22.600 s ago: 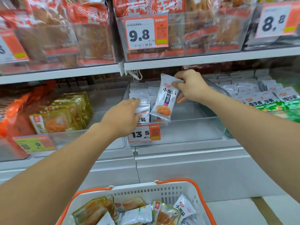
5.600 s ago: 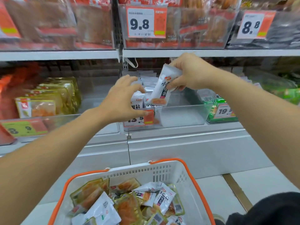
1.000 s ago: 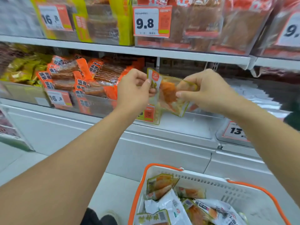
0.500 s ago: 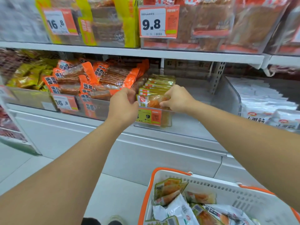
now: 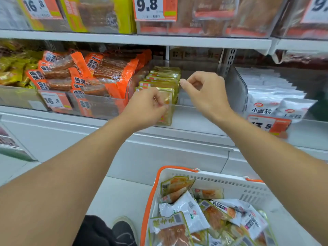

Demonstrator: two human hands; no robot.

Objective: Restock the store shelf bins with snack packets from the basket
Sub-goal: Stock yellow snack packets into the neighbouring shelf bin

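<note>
A row of yellow-green snack packets (image 5: 164, 78) stands in a clear shelf bin (image 5: 195, 102) at the middle of the lower shelf. My left hand (image 5: 146, 106) is at the frontmost yellow-green packet (image 5: 169, 105), fingers curled on its upper left part. Just right of the row, my right hand (image 5: 204, 94) hovers over the bin's bare half with loosely curled fingers and holds nothing. Below at the right stands the white basket (image 5: 230, 181) with an orange rim. Several mixed white and yellow-green packets (image 5: 184, 206) lie in it.
Orange packets (image 5: 88, 75) fill the bin to the left and white packets (image 5: 266, 96) the bin to the right. The upper shelf (image 5: 159, 40) with a 9.8 price tag (image 5: 154, 8) overhangs the bins. A dark shoe (image 5: 122, 229) is on the floor beside the basket.
Both hands set a yellow-green packet at the front of the row. My right hand has since let go and drawn off to the right; the left stays on the packet.
</note>
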